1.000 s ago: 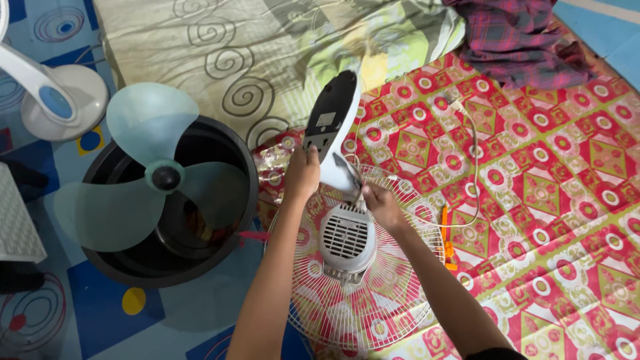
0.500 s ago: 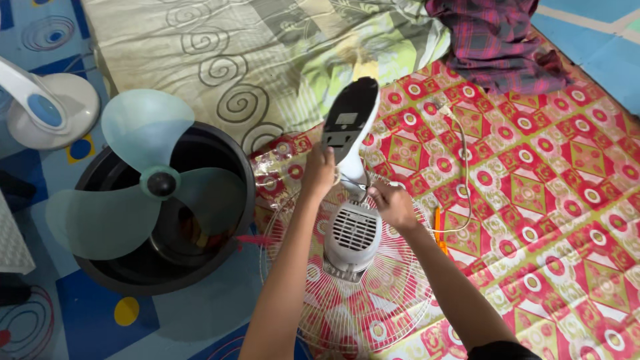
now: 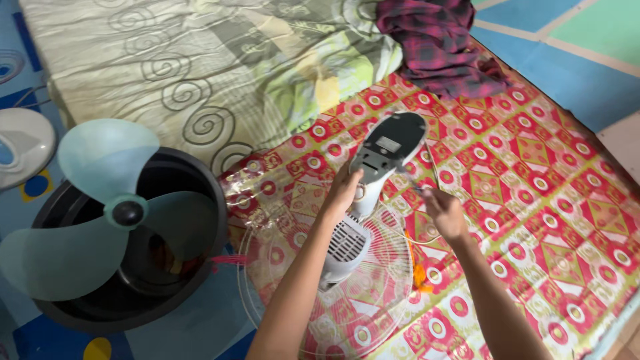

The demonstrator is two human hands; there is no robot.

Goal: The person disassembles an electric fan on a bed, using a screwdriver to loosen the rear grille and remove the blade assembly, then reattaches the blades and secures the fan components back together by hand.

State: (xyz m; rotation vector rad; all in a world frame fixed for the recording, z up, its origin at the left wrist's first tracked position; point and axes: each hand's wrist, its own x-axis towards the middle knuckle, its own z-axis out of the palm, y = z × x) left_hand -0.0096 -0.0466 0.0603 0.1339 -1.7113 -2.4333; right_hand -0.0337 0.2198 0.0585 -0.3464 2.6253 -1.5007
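My left hand [image 3: 343,192] grips the neck of a white and grey fan body [image 3: 348,245] that lies on a red patterned mat [image 3: 533,200]. Its oval grey base [image 3: 390,143] points away from me. My right hand [image 3: 443,215] is just right of the neck, fingers pinched on a small thin dark object whose kind I cannot make out. A thin white cord [image 3: 432,175] runs past that hand. Under the fan body lies a round wire fan grille [image 3: 313,293].
A pale green fan blade [image 3: 127,212] rests on a black round basin [image 3: 200,200] at the left. An orange-handled tool [image 3: 419,277] lies on the mat. A swirl-patterned mattress [image 3: 167,73], a plaid cloth [image 3: 437,40] and a white round fan base [image 3: 20,143] are around.
The view has shifted, so the fan body sits nearer the middle. My right hand has come off the fan body and moved a little to the right. The left hand keeps its grip.
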